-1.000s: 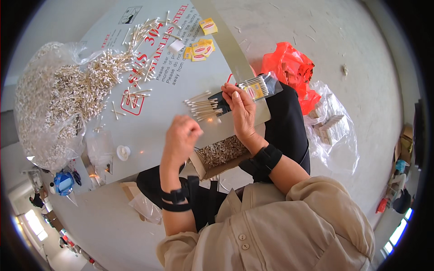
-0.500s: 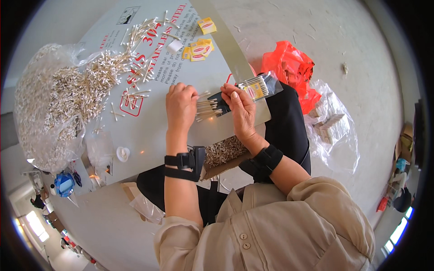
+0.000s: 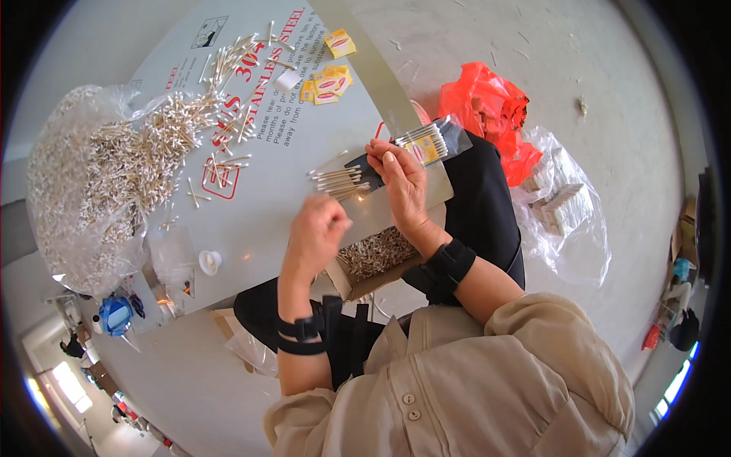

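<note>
My right hand (image 3: 403,183) grips a bundle of cotton swabs (image 3: 339,181) together with a clear plastic sleeve (image 3: 430,143) that has a yellow label, held over the steel table's edge. My left hand (image 3: 316,236) hovers just below the swab tips, fingers curled with nothing visible in them, a little apart from the bundle. A small cardboard box (image 3: 373,259) with loose swabs in it sits on my lap under both hands.
A big clear bag of cotton swabs (image 3: 84,183) spills onto the grey steel table (image 3: 259,228) at the left. Yellow labels (image 3: 327,80) lie near the far edge. A red plastic bag (image 3: 487,110) and a clear bag of packs (image 3: 563,206) lie on the floor at right.
My left hand reached up to the swab bundle half a second ago, then dropped back toward me. The right hand has kept the bundle and sleeve in place.
</note>
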`<action>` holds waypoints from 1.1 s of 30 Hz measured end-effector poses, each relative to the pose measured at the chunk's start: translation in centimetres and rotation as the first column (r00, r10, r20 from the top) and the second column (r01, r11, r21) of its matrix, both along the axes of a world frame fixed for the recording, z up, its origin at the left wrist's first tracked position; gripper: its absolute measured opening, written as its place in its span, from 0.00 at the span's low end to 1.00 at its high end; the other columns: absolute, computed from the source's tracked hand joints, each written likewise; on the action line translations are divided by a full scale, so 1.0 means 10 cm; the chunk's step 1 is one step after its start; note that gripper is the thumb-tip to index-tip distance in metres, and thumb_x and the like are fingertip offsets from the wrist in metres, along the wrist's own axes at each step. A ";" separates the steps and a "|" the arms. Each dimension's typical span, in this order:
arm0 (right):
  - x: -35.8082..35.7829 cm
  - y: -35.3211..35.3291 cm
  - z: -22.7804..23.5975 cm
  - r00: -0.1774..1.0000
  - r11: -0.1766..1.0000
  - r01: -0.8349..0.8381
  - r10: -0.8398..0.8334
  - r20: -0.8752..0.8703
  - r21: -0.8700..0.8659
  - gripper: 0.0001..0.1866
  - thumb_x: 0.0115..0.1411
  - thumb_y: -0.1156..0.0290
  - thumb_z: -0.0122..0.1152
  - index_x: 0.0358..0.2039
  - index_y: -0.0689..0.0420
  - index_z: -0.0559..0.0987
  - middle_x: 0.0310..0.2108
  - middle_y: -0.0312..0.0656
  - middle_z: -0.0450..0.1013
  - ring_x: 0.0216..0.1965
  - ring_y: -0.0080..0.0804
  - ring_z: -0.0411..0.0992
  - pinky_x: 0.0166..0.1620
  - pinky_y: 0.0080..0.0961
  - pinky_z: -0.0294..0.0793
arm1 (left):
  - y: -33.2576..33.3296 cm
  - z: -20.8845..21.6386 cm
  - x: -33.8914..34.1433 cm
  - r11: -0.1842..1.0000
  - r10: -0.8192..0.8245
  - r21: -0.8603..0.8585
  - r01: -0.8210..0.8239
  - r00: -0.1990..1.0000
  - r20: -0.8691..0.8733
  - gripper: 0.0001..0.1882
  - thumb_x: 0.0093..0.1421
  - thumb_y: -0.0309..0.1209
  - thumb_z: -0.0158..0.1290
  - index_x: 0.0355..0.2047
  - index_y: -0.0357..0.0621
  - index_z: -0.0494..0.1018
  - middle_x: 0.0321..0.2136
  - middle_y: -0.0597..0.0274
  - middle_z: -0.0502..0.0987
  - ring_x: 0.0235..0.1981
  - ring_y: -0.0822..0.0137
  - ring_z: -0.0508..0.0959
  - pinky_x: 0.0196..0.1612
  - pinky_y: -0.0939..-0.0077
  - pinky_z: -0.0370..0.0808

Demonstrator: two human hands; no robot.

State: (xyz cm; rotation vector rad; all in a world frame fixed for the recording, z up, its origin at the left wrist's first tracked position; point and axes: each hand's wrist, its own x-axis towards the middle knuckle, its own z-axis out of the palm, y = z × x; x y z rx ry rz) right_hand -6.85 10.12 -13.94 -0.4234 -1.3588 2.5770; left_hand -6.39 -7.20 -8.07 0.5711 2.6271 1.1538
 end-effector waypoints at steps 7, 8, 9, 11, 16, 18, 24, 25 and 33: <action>-0.02 -0.08 0.00 1.000 1.000 -0.009 0.009 -0.024 0.000 0.14 0.69 0.68 0.50 0.47 0.65 0.76 0.48 0.42 0.73 0.51 0.28 0.71 0.55 0.24 0.71 | -0.08 -0.31 0.15 0.893 0.450 0.099 -0.439 0.880 -0.155 0.08 0.53 0.19 0.55 0.33 0.37 0.70 0.33 0.54 0.73 0.38 0.52 0.73 0.41 0.61 0.70; -0.02 -0.07 -0.02 1.000 1.000 -0.002 0.003 -0.022 0.011 0.14 0.69 0.68 0.50 0.47 0.65 0.76 0.48 0.42 0.73 0.51 0.28 0.71 0.55 0.24 0.71 | -0.11 -0.35 0.07 0.870 0.492 0.103 -0.481 0.846 -0.207 0.08 0.53 0.19 0.55 0.33 0.37 0.70 0.33 0.54 0.73 0.38 0.53 0.73 0.41 0.60 0.70; -0.02 -0.06 -0.03 1.000 1.000 0.004 -0.004 -0.022 0.020 0.14 0.69 0.69 0.50 0.47 0.65 0.76 0.49 0.42 0.73 0.51 0.28 0.71 0.55 0.24 0.71 | -0.14 -0.38 -0.01 0.846 0.531 0.108 -0.522 0.807 -0.259 0.08 0.53 0.19 0.55 0.34 0.37 0.70 0.33 0.54 0.73 0.37 0.53 0.73 0.41 0.60 0.70; -0.02 -0.03 -0.03 0.999 1.000 -0.012 0.013 -0.033 0.012 0.14 0.69 0.69 0.49 0.47 0.65 0.76 0.50 0.42 0.72 0.51 0.29 0.71 0.56 0.24 0.71 | -0.27 -0.42 -0.22 0.783 0.609 0.074 -0.617 0.738 -0.289 0.07 0.53 0.20 0.55 0.34 0.37 0.71 0.33 0.54 0.74 0.38 0.53 0.73 0.41 0.60 0.70; 0.00 -0.01 0.01 0.999 0.999 -0.028 0.029 -0.028 0.047 0.15 0.70 0.68 0.48 0.48 0.65 0.75 0.50 0.43 0.72 0.52 0.29 0.71 0.57 0.25 0.70 | -0.74 -0.46 -0.82 0.570 0.776 -0.149 -0.808 0.589 -0.227 0.06 0.52 0.23 0.57 0.32 0.38 0.73 0.33 0.55 0.74 0.39 0.52 0.73 0.44 0.59 0.69; 0.00 -0.04 0.03 0.998 0.998 -0.045 0.047 -0.034 0.053 0.16 0.70 0.67 0.48 0.48 0.66 0.75 0.51 0.44 0.71 0.52 0.29 0.70 0.57 0.24 0.70 | -0.92 -0.45 -0.95 0.578 0.465 -0.220 -0.786 0.539 -0.702 0.05 0.51 0.23 0.58 0.29 0.42 0.74 0.35 0.58 0.74 0.42 0.53 0.72 0.46 0.59 0.68; 0.01 0.03 0.04 0.999 0.997 -0.041 0.041 -0.001 0.063 0.14 0.70 0.69 0.49 0.47 0.66 0.75 0.52 0.44 0.71 0.53 0.29 0.70 0.57 0.24 0.70 | -0.95 -0.20 -1.20 0.759 0.224 -0.481 -0.438 0.870 -0.439 0.06 0.49 0.23 0.58 0.27 0.49 0.74 0.35 0.62 0.72 0.46 0.55 0.69 0.47 0.59 0.67; 0.00 0.02 0.04 0.999 0.997 -0.040 0.040 0.001 0.066 0.14 0.70 0.69 0.49 0.47 0.66 0.75 0.52 0.44 0.71 0.53 0.29 0.70 0.57 0.24 0.70 | -0.96 -0.20 -1.24 0.761 0.224 -0.480 -0.436 0.871 -0.437 0.06 0.49 0.23 0.58 0.27 0.49 0.74 0.35 0.62 0.72 0.46 0.55 0.69 0.47 0.59 0.67; -0.01 -0.04 -0.01 0.999 0.995 -0.039 0.040 -0.012 0.090 0.14 0.69 0.69 0.49 0.47 0.66 0.75 0.52 0.44 0.71 0.52 0.29 0.70 0.57 0.23 0.70 | -0.17 -0.35 -1.20 0.862 0.049 -0.409 -0.299 0.853 -0.520 0.02 0.50 0.25 0.55 0.25 0.43 0.73 0.31 0.59 0.73 0.39 0.54 0.71 0.43 0.58 0.68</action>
